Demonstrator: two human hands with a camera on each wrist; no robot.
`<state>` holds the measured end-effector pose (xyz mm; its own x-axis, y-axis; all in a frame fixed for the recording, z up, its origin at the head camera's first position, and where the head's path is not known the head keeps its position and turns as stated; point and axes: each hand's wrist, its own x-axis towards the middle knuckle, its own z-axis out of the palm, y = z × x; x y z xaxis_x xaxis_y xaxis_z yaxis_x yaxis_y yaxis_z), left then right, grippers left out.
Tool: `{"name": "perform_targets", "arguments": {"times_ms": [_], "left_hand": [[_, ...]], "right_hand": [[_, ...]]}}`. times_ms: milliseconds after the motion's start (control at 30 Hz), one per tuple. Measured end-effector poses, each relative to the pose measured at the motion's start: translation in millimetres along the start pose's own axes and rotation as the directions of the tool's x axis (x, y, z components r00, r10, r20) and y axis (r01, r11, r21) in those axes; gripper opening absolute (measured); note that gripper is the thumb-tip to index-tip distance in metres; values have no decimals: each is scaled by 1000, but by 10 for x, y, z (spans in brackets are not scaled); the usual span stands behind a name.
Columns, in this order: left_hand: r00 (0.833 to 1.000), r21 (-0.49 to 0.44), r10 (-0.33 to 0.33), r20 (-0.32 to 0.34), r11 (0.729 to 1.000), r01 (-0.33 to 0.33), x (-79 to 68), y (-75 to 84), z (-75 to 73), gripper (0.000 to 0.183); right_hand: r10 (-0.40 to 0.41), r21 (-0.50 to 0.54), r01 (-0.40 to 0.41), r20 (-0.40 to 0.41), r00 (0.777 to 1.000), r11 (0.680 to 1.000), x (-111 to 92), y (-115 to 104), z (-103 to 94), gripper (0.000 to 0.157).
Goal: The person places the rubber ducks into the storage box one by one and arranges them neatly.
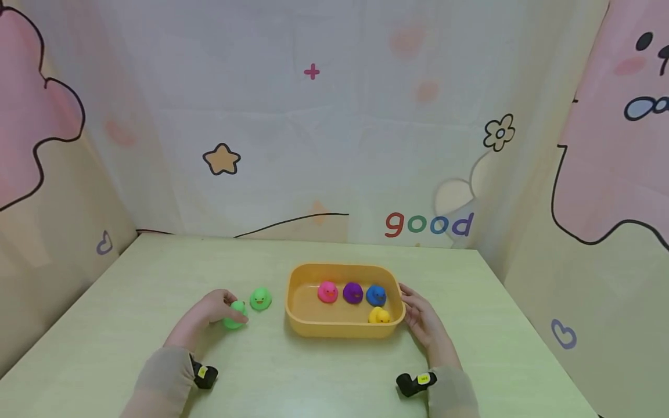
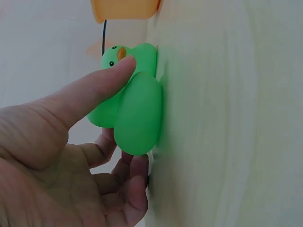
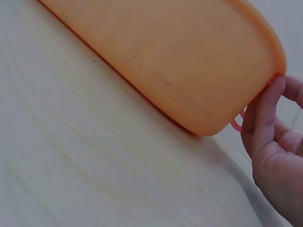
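In the head view, my left hand (image 1: pixel 215 307) pinches a green rubber duck (image 1: pixel 236 318) low over the table, left of the tray. The left wrist view shows my thumb (image 2: pixel 97 87) across that duck's body, with the other fingers behind and under it. A second green duck (image 1: pixel 260 299) sits just beyond, to the right. My right hand (image 1: pixel 427 325) rests its fingers against the right end of a yellow-orange tray (image 1: pixel 342 330). From the right wrist, the fingertips meet the tray's outer wall (image 3: pixel 189 71) near the rim.
Inside the tray sit a pink duck (image 1: pixel 327 292), a purple duck (image 1: pixel 352 293), a blue duck (image 1: pixel 376 295) and a yellow duck (image 1: pixel 379 315). The pale table (image 1: pixel 324 377) ends at a printed cloth backdrop (image 1: pixel 334 151), with cloth at both sides too.
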<state>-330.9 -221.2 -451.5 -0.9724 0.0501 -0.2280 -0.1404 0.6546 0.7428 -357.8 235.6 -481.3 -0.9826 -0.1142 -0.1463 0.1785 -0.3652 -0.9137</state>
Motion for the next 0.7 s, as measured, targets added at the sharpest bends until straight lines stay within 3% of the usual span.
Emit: {"name": "perform_targets", "arguments": {"times_ms": [300, 500, 700], "left_hand": [[997, -85, 69, -36, 994, -72, -50, -3, -169, 49], [991, -125, 123, -45, 984, -127, -59, -14, -197, 52], [994, -149, 110, -10, 983, -110, -41, -34, -180, 52]], "right_hand": [[-25, -41, 26, 14, 1000, 999, -8, -9, 4, 52], [-24, -33, 24, 19, 1000, 999, -21, -13, 4, 53], [-20, -16, 21, 20, 1000, 1000, -18, 3, 1, 51]]}}
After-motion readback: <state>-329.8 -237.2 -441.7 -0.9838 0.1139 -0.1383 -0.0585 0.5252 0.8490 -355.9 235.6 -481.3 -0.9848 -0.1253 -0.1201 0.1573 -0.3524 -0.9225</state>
